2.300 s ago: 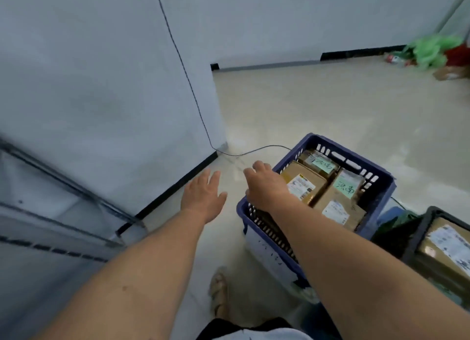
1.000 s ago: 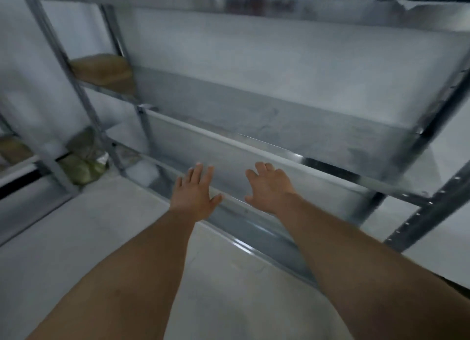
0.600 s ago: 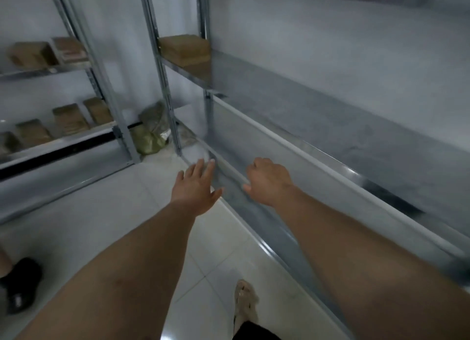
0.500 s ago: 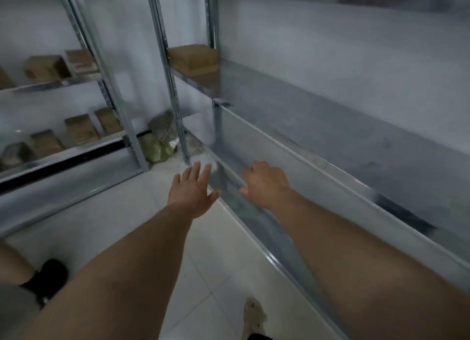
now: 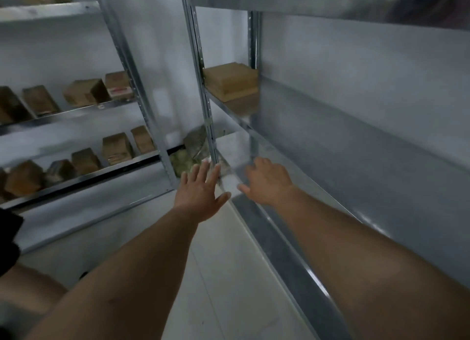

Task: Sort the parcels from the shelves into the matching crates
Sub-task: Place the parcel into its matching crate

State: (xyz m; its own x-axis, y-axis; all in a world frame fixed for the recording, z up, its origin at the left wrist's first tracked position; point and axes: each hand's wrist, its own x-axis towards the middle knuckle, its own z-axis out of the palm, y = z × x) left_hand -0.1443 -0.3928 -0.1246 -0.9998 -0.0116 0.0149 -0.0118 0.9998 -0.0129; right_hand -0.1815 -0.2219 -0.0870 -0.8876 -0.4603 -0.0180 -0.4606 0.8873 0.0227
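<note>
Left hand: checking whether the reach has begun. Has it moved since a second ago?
Yes. The left hand has moved leftward along the shelving. It now overlaps the upright that stands beside the parcel.

This is a plain parcel storeroom, a small sorting depot rather than a home or shop. Two tall racks of galvanised steel meet at the room's corner: the left rack [image 5: 50,11] and the right rack [image 5: 330,6], each with perforated uprights and flat metal shelves. Small brown cardboard parcels [image 5: 117,147] stand in rows along two shelves of the left rack, one with a white-and-red label [image 5: 119,91]. A flat brown cardboard box [image 5: 230,81] lies at the far end of a right-rack shelf, beside the uprights. Around them are plain white walls [image 5: 356,67] and a pale tiled floor [image 5: 223,276], with crumpled greenish bags [image 5: 185,159] lying low in the corner between the racks.
</note>
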